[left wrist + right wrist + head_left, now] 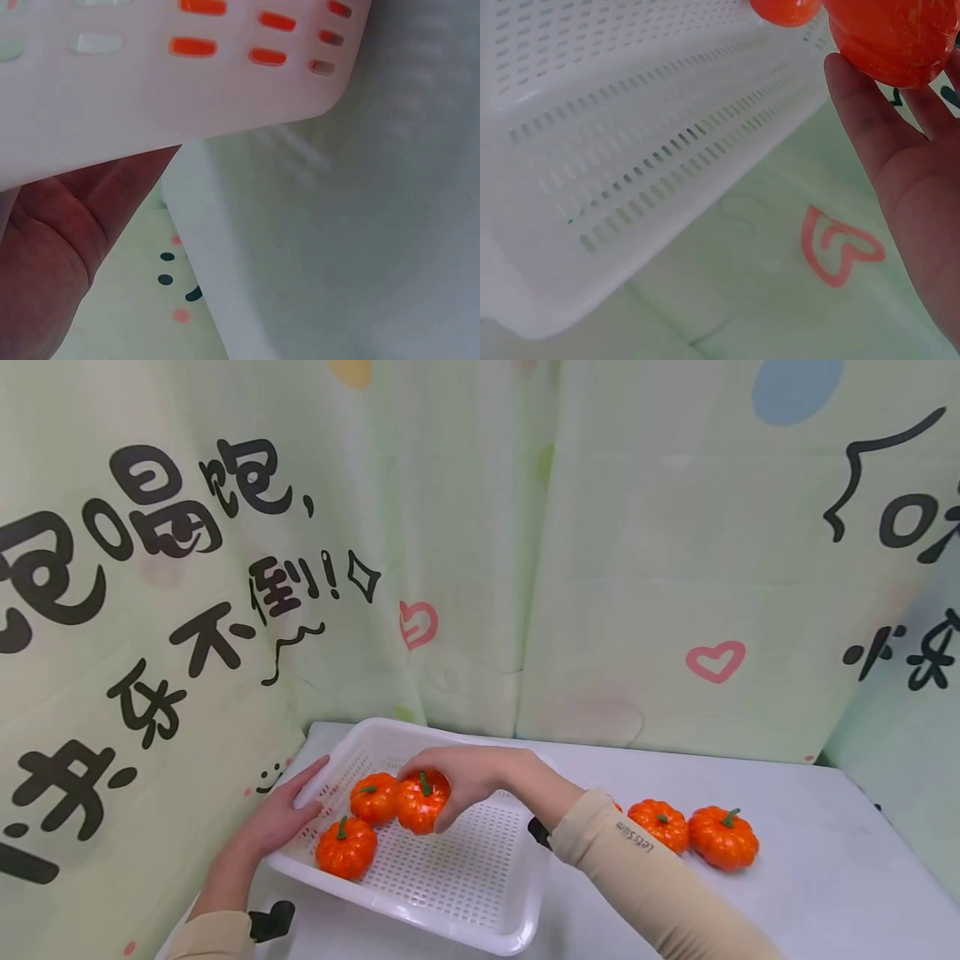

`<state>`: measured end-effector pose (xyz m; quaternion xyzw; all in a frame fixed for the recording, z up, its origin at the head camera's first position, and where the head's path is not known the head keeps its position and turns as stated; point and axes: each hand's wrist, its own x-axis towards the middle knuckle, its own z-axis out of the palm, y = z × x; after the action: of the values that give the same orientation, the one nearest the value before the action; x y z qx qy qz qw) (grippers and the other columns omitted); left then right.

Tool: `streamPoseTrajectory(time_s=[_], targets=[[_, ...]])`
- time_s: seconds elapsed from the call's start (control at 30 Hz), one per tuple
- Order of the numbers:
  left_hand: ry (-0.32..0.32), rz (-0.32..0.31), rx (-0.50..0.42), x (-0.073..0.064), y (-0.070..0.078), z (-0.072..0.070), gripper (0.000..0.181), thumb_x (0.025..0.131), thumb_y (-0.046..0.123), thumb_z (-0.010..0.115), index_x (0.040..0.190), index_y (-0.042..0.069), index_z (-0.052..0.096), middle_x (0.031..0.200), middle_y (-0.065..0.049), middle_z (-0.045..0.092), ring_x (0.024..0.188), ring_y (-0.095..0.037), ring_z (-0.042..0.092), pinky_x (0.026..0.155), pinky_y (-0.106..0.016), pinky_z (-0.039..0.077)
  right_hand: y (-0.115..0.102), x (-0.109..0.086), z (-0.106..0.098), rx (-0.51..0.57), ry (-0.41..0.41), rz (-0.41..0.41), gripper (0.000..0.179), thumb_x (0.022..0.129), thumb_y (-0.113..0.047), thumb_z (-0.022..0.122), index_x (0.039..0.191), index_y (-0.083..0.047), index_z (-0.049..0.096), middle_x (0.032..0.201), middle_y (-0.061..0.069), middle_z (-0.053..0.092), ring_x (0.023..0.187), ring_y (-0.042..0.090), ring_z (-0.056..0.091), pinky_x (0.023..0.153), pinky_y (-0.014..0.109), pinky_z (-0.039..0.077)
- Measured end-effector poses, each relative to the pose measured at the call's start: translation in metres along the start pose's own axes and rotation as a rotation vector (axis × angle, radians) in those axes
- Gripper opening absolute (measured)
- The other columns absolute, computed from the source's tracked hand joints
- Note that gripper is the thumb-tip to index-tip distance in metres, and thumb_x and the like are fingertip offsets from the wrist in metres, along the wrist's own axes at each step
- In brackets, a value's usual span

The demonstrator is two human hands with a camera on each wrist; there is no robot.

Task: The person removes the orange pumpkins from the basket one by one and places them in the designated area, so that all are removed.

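Observation:
In the head view my right hand (461,777) holds a small orange pumpkin (422,803) from above, thumb on the near side. The right wrist view shows the fingers round the same glossy pumpkin (892,37). Two other pumpkins lie at the left end of the white perforated basket (465,931): one pumpkin (373,799) beside the held one, another pumpkin (347,849) nearer me. My left hand (283,814) rests at the basket's left rim with fingers fairly straight. In the left wrist view the basket wall (112,112) hides its fingertips.
On the white table (810,877), right of the basket, sit a pumpkin (660,825) and another pumpkin (723,838) side by side; a sliver of a third shows behind my right sleeve (637,860). A printed curtain (615,610) hangs behind the table and along its sides.

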<state>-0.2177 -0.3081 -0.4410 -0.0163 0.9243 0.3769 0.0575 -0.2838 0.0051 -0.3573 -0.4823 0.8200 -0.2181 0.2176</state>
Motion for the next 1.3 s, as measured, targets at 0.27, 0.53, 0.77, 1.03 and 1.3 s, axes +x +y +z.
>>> streamPoseTrajectory(time_s=[0.27, 0.53, 0.77, 1.03, 1.3], targets=[[0.001, 0.001, 0.011, 0.0, -0.002, 0.0, 0.07, 0.101, 0.023, 0.058, 0.162, 0.017, 0.023, 0.158, -0.031, 0.026, 0.137, -0.056, 0.032, 0.098, -0.068, 0.044, 0.008, -0.022, -0.016, 0.038, 0.05, 0.037, 0.066, 0.079, -0.018, 0.086, 0.139, -0.021, 0.057, 0.129, -0.011, 0.056, 0.118, 0.011, 0.051, 0.091, 0.025, 0.051], [0.001, 0.011, 0.018, 0.002, -0.002, 0.001, 0.071, 0.101, 0.021, 0.057, 0.162, 0.017, 0.022, 0.159, -0.03, 0.024, 0.138, -0.056, 0.031, 0.099, -0.069, 0.042, 0.021, -0.053, -0.027, 0.095, 0.089, 0.047, 0.066, 0.08, -0.017, 0.083, 0.14, -0.019, 0.055, 0.13, -0.007, 0.055, 0.118, 0.016, 0.051, 0.092, 0.029, 0.051], [0.0, 0.012, 0.024, 0.002, -0.003, 0.001, 0.071, 0.101, 0.02, 0.058, 0.162, 0.016, 0.022, 0.159, -0.031, 0.024, 0.138, -0.056, 0.03, 0.099, -0.069, 0.041, 0.033, -0.086, -0.029, 0.125, 0.163, 0.057, 0.068, 0.08, -0.019, 0.084, 0.141, -0.019, 0.054, 0.129, -0.008, 0.056, 0.114, 0.017, 0.053, 0.095, 0.037, 0.049], [-0.001, 0.032, 0.033, 0.001, -0.001, -0.004, 0.071, 0.101, 0.02, 0.058, 0.162, 0.014, 0.022, 0.159, -0.031, 0.024, 0.138, -0.057, 0.03, 0.1, -0.071, 0.039, 0.043, -0.12, -0.029, 0.091, 0.223, 0.094, 0.07, 0.08, -0.019, 0.084, 0.143, -0.018, 0.054, 0.133, -0.009, 0.056, 0.117, 0.017, 0.051, 0.099, 0.041, 0.047], [-0.02, 0.024, 0.019, -0.001, -0.001, -0.002, 0.071, 0.102, 0.022, 0.057, 0.162, 0.014, 0.02, 0.159, -0.032, 0.021, 0.138, -0.059, 0.029, 0.098, -0.071, 0.041, 0.052, -0.148, -0.027, 0.121, 0.266, 0.163, 0.072, 0.08, -0.022, 0.084, 0.144, -0.017, 0.052, 0.136, -0.005, 0.055, 0.121, 0.021, 0.051, 0.1, 0.045, 0.047]])
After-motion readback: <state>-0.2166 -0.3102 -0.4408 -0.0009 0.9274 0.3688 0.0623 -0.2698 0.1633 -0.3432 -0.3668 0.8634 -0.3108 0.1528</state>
